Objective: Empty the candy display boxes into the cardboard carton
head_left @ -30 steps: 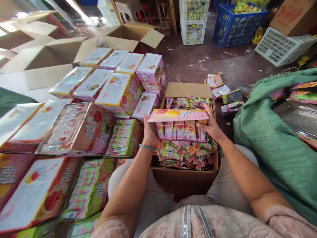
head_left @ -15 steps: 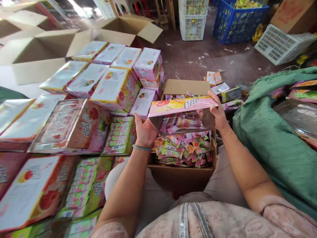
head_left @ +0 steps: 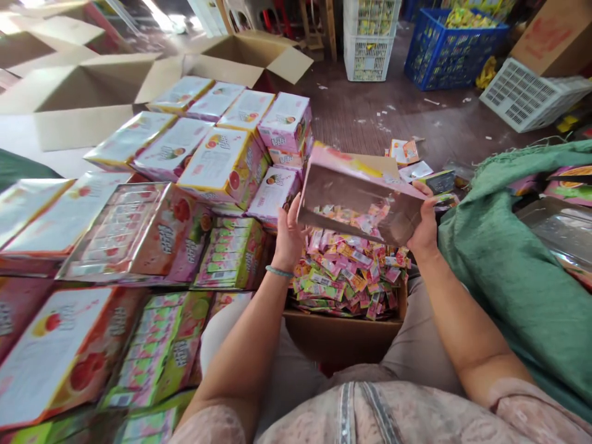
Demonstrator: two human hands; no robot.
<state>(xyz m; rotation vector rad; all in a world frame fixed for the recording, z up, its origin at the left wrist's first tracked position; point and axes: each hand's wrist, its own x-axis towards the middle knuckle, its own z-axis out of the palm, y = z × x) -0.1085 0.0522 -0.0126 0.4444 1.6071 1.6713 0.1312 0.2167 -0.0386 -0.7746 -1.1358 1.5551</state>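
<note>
Between my two hands I hold a printed candy box with a clear window [head_left: 356, 197], tilted above a brown carton [head_left: 345, 336]. My left hand [head_left: 290, 237] grips its left end, and my right hand [head_left: 423, 225] is closed on its lower right corner. Through the clear side the box looks mostly hollow; pink packets show behind it. Heaped in the carton between my knees are many small wrapped packets [head_left: 346, 271] in pink, green and orange. The far part of the heap is partly hidden by the box.
Stacked printed boxes [head_left: 217, 163] fill the left side, some with clear tops showing packets. Open cartons [head_left: 250, 55] stand behind them. A green cloth sack [head_left: 499, 246] lies at my right. White crates [head_left: 370, 49] and a blue crate [head_left: 453, 49] stand farther back.
The box has tipped in my hands, so its clear side faces me more. The packets seen inside it earlier have gone, and the carton's heap looks higher. My view has shifted slightly.
</note>
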